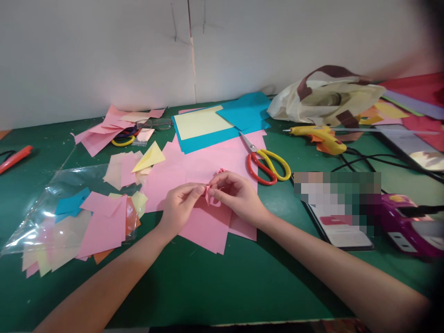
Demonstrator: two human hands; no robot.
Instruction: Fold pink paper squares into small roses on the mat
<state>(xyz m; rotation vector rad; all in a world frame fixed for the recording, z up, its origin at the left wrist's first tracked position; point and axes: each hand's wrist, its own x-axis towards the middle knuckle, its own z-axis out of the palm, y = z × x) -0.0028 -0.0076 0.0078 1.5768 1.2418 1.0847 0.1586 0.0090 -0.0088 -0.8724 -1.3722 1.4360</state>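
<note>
Together, both hands (179, 203) (241, 193) nearly closed, thumbs and forefingers pinching folded pink paper (207, 196).

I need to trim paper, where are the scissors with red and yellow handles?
In the head view, the scissors lie right of centre, beyond the right hand, partly on pink sheets, their tip near the blue sheets.

pale grey wall (104, 60) with a dark vertical seam (189, 18) behind a glossy green tabletop (208, 291)

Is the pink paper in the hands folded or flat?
Folded: the held pink paper shows narrow raised layers between the left hand and right hand.
</note>
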